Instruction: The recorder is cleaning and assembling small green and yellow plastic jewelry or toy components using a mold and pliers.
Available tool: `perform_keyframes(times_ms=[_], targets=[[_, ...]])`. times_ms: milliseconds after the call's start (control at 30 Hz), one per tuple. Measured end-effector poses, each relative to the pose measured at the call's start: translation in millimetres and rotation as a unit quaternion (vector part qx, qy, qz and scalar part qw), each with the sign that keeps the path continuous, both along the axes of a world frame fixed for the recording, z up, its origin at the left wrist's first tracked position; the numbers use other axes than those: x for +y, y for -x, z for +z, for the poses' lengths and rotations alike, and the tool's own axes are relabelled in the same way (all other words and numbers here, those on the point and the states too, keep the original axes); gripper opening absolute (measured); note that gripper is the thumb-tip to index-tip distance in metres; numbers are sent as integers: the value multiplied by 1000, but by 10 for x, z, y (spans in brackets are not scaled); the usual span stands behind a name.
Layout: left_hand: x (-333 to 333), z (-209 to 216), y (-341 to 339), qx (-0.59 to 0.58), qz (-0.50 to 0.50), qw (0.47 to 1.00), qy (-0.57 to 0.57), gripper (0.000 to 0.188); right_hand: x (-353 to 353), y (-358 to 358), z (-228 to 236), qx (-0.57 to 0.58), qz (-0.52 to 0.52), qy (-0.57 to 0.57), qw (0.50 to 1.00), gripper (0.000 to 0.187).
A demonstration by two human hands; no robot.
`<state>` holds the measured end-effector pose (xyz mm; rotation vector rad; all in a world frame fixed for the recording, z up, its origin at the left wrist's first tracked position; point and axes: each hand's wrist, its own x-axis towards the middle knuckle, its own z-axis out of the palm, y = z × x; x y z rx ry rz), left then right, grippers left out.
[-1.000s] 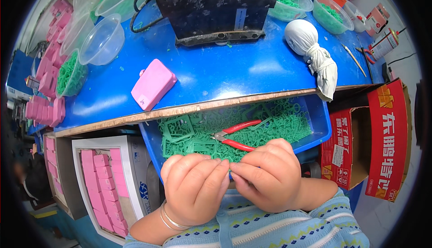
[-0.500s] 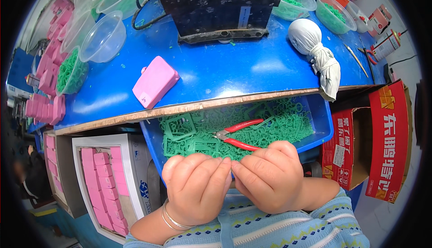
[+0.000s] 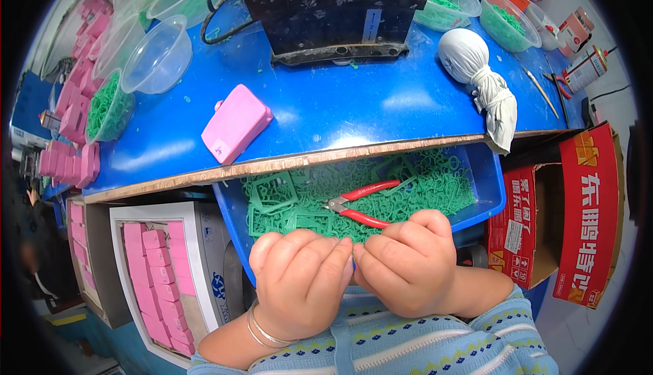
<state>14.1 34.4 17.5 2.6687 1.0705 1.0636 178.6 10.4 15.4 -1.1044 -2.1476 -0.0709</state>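
Observation:
My left hand (image 3: 299, 280) and my right hand (image 3: 408, 263) are curled together, fingertips touching, over the near edge of a blue bin (image 3: 486, 171). Whatever is pinched between them is hidden by the fingers. The bin holds several green plastic frames (image 3: 279, 201) and a pair of red-handled cutters (image 3: 360, 205) lying on top, just beyond my knuckles. A pink plastic case (image 3: 235, 123) rests on the blue table (image 3: 340, 113) above the bin.
A black machine (image 3: 333, 7) stands at the back of the table. A knotted white cloth bundle (image 3: 479, 69) lies right. Clear bowls (image 3: 156, 52) sit at left, some with green parts. Pink cases (image 3: 153, 273) fill a white box lower left. Red cartons (image 3: 585, 212) stand right.
Both hands have stayed together at the bin's near edge, with only slight finger shifts. The cutters and pink case have not moved.

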Motion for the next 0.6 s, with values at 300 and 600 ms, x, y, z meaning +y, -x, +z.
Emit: perform_keyframes(times_ms=[300, 600], targets=[[20, -16, 44, -57, -16, 997, 50, 31, 17, -9, -51, 91, -10, 3, 996, 21], [10, -28, 22, -23, -1, 1000, 3, 31, -17, -14, -33, 65, 1, 46, 997, 24]])
